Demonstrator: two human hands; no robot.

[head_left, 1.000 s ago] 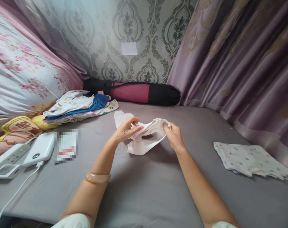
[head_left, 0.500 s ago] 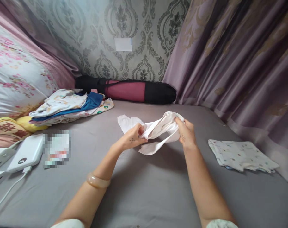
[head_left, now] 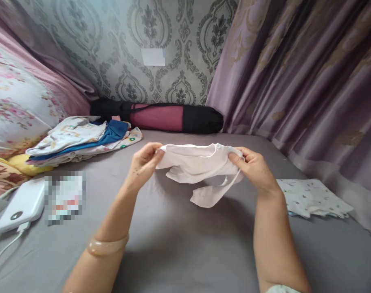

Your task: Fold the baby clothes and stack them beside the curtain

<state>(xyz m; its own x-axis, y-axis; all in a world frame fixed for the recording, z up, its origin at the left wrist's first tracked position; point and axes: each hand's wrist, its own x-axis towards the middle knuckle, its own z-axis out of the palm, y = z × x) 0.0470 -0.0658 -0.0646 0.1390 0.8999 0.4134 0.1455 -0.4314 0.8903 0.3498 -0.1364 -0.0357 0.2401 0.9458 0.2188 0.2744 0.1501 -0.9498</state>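
A small white shirt (head_left: 194, 165) with a round neckline hangs stretched between my hands above the bed. Pale snaps or buttons show near its right shoulder. My left hand (head_left: 145, 165) pinches the left shoulder edge between thumb and fingers. On the other side my right hand (head_left: 249, 167) is closed on the shoulder beside the buttons. One loose end of the cloth droops below, toward the right. The lower folds hide part of the garment.
Folded clothes (head_left: 78, 136) are piled at the left back, near a floral pillow (head_left: 17, 97). A white power bank (head_left: 22, 203) with a cable lies at left. Folded patterned cloth (head_left: 315, 197) rests at right. Behind stands a black and maroon rolled bag (head_left: 157, 117).
My hands have moved apart, the left going left and up. The bunched shirt is now spread wide with its neckline showing. The view has shifted slightly.
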